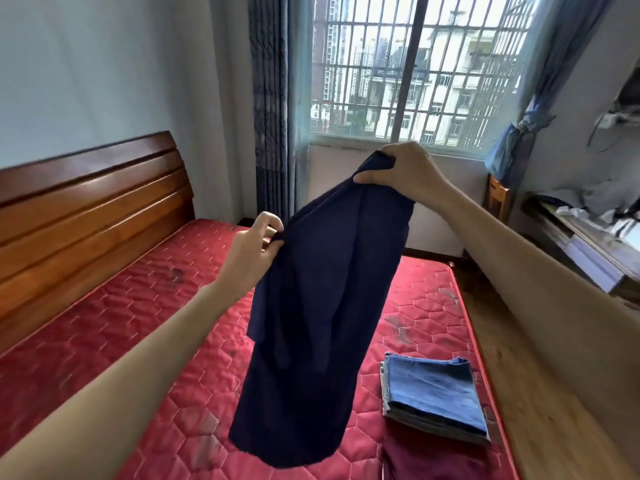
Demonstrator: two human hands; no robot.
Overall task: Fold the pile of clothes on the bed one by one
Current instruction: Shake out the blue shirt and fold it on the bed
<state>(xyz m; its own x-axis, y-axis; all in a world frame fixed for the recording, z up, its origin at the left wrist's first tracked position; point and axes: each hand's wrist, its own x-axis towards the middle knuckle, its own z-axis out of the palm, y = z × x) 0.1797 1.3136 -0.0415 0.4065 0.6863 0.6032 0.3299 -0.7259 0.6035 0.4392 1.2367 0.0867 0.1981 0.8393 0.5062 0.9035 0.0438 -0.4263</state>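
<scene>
A dark navy garment (311, 306) hangs in the air over the red quilted mattress (121, 323). My right hand (398, 168) grips its top edge, raised high near the window. Lower and to the left, my left hand (252, 251) pinches another part of the upper edge. The cloth drops loosely between them, and its hem ends just above the mattress. A stack of folded clothes with a blue piece on top (436, 400) lies on the mattress at the right. A dark red garment (433, 462) lies below that stack at the frame's bottom edge.
A wooden headboard (93, 209) runs along the left. Behind the bed is a barred window (415, 71) with blue-grey curtains (273, 98). A wooden floor (540, 393) lies right of the bed, and a cluttered table (588, 230) stands at the far right.
</scene>
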